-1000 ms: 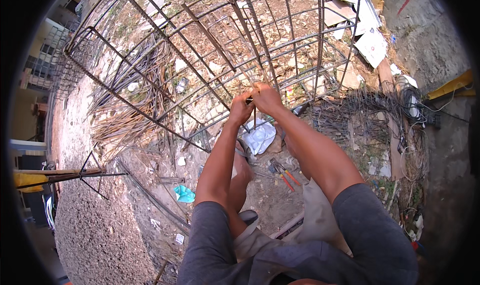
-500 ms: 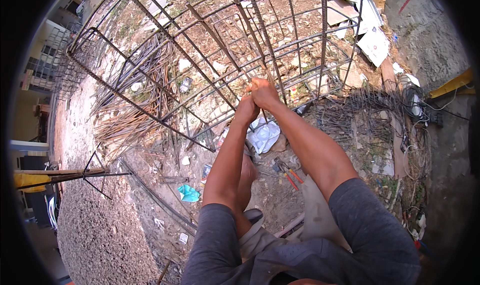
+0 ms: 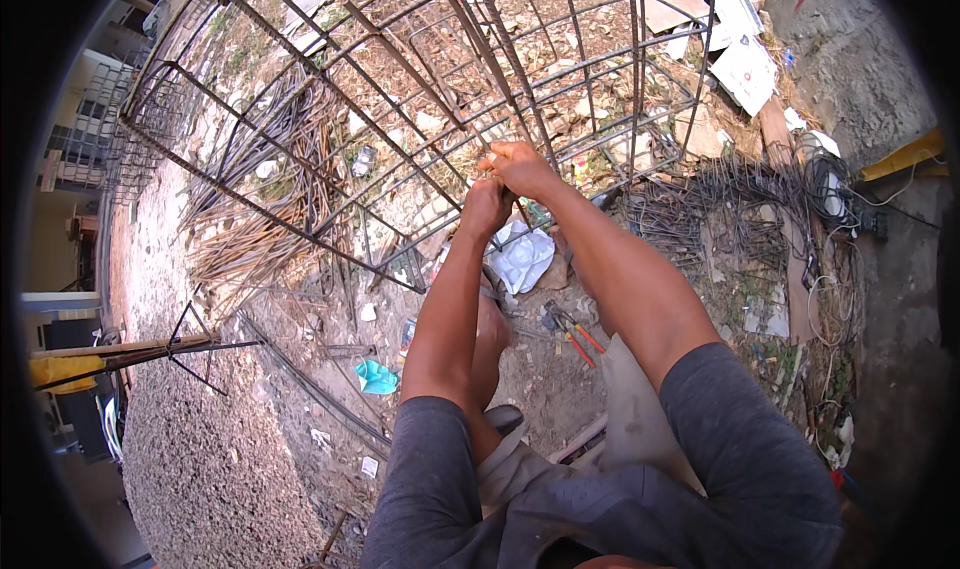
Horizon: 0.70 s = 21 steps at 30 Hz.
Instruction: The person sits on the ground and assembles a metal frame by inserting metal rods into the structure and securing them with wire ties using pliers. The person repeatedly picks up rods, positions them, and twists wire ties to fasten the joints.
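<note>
Bright, even daylight fills the scene, with only soft, short shadows under the rebar cage (image 3: 400, 119) and on the dirt ground (image 3: 330, 409). Fisheye distortion bends the bars toward the rim, and a black vignette rings the frame. Focus is sharp centrally, softening slightly at the edges.

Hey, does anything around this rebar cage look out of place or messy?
Yes. Pliers lie loose in the dirt below both hands, and crumpled white paper, a teal scrap and tangled wire litter the ground beside the cage.
</note>
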Motion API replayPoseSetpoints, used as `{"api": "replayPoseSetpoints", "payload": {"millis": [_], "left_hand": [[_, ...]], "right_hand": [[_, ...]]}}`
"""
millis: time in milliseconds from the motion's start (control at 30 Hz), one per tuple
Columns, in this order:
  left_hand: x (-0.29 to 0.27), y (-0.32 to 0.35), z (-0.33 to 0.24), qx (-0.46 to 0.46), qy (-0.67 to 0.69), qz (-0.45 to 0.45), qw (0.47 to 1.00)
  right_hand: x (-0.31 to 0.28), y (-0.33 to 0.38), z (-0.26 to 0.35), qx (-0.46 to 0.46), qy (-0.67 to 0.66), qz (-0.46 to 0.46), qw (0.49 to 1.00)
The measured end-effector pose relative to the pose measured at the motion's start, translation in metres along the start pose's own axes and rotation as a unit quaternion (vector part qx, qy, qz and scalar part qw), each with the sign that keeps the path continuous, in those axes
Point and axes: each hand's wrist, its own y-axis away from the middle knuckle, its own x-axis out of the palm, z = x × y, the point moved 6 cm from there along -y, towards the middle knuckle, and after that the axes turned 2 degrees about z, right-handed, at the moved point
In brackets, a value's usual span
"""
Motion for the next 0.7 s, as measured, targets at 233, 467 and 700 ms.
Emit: {"api": "replayPoseSetpoints", "payload": {"millis": [233,467,700], "left_hand": [[0.001,-0.001,-0.003,-0.004,0.017,-0.004,1.0],[-0.001,0.001,-0.005,-0.009,0.021,-0.001,1.0],[-0.006,0.0,-0.01,-0.025,0.034,0.012,0.999]], "right_hand": [[-0.001,0.003,-0.001,0.001,-0.004,0.0,1.0],[-0.001,0.01,0.003,-0.009,-0.01,0.003,1.0],[-0.002,0.013,0.009,-0.039,-0.002,0.015,0.999]]}}
